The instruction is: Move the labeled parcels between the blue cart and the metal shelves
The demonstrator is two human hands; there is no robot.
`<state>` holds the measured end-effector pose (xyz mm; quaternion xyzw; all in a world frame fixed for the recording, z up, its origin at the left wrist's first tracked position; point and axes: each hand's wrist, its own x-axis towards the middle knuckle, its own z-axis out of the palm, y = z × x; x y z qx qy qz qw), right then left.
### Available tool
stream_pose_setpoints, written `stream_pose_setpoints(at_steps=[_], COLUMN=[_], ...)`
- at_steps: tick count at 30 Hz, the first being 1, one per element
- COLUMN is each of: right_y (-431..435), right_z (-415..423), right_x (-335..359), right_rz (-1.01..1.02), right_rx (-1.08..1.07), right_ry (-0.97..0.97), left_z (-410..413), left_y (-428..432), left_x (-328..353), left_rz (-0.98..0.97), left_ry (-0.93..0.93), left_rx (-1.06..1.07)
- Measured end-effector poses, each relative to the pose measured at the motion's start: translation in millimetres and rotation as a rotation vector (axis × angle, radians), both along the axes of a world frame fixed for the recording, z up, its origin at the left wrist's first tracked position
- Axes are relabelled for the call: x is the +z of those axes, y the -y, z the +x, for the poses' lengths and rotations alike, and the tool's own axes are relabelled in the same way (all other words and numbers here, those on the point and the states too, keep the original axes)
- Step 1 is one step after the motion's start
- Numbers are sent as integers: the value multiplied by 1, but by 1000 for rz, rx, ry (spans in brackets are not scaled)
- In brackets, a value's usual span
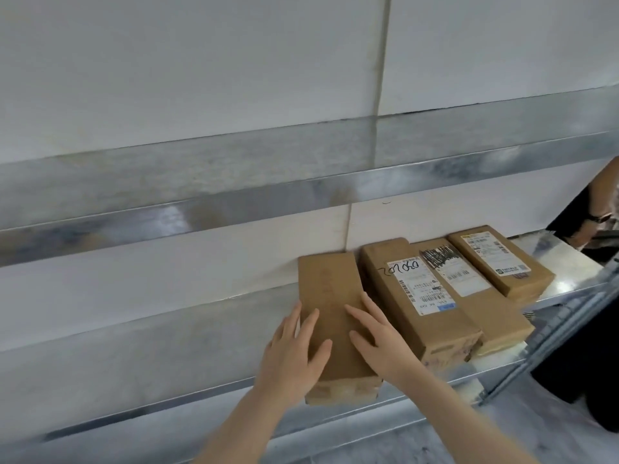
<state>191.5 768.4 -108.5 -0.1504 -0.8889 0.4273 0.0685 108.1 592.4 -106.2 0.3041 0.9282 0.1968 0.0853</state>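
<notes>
A plain brown cardboard parcel (330, 296) lies lengthwise on the metal shelf (134, 356), its near end at the shelf's front edge. My left hand (294, 353) rests flat on its left top with straight fingers. My right hand (375, 336) lies flat on its right top edge, fingers straight. To its right lie three more brown parcels side by side: one with a white label marked in black pen (415, 296), a middle one with a dark-striped label (455, 279), and a far one with a printed label (499, 259). The blue cart is out of view.
An upper metal shelf (234, 182) runs across above, in front of a white wall (201, 61). At the far right stands another person (599, 209) in dark clothes with a wristwatch. A metal upright (549, 333) ends the shelf on the right.
</notes>
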Motion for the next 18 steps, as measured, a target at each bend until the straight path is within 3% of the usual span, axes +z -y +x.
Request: stream_pose_setpoints(at_steps=[7,13,18], right_y=[7,20,65], right_z=[-1,1,-13], right_x=[-6,-6,3], right_rz=[-273,-331,-361], right_rx=[-44,-30,102], right_ry=[-6,-54,-86], left_z=[-5,-2,3], left_y=[-8,-2,56], left_x=[-15,-23,-7], left_rz=[312,382,454], left_ry=[251,258,248], left_rx=[15,35,127])
